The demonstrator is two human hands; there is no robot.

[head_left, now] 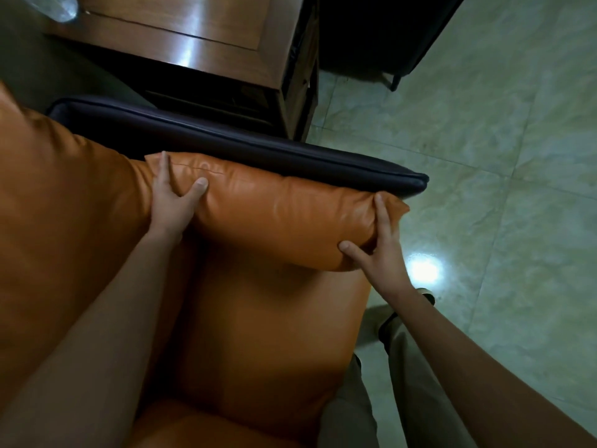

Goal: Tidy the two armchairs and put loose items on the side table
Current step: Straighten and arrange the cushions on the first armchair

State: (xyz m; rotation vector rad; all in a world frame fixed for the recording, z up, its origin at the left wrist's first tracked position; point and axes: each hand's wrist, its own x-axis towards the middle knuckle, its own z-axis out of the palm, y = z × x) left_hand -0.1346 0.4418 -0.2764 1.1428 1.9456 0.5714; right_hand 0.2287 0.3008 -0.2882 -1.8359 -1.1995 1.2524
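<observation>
An orange leather armchair fills the lower left of the head view. Its orange side cushion lies along the dark padded armrest. My left hand grips the cushion's back end, thumb on top and fingers wrapped behind. My right hand pinches the cushion's front corner, thumb under its lower edge. The wooden side table stands just beyond the armrest, with a clear plastic bottle at its far left corner.
A second dark armchair stands past the side table at the top right. Pale green tiled floor spreads to the right. My trouser legs and a shoe are at the chair's front edge.
</observation>
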